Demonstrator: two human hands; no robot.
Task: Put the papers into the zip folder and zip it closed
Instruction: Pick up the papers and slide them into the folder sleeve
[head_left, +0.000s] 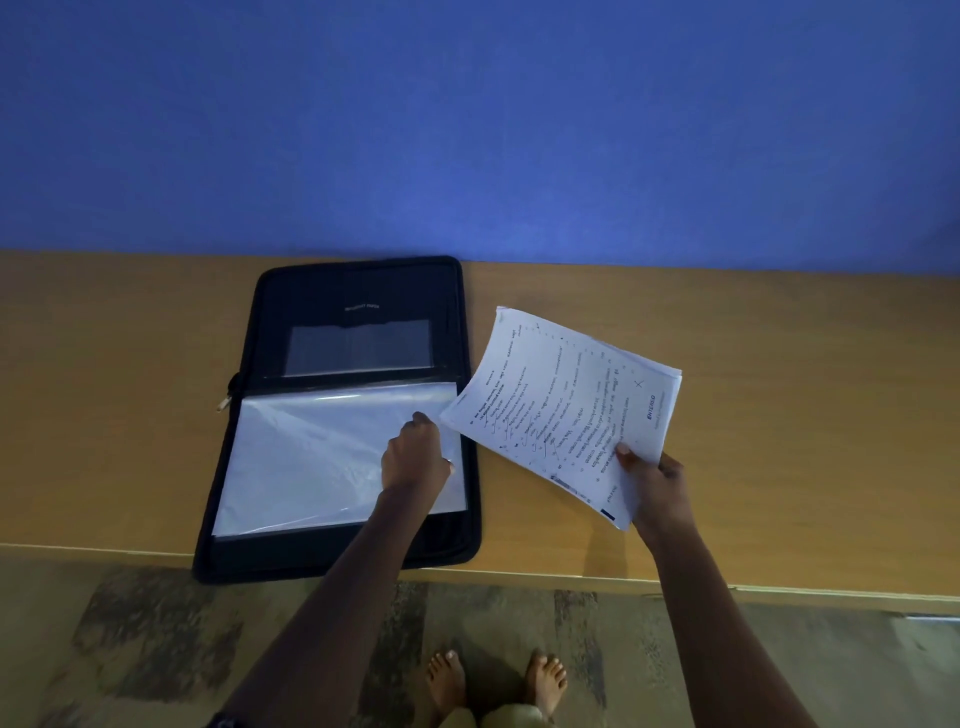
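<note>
The papers (563, 410) are gripped by the right hand (655, 486) above the surface (779, 415); the left hand (415, 454) is closed on a plastic sleeve (311, 457) of the open zip folder (353, 312) beneath it, bare feet (496, 680) below

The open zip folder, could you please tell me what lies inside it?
Inside the zip folder, clear plastic sleeves fill the near half, under the left hand. Whatever lies beneath them is hidden.

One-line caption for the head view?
Left hand lifts clear sleeve in open zip folder; right hand holds papers.
</note>
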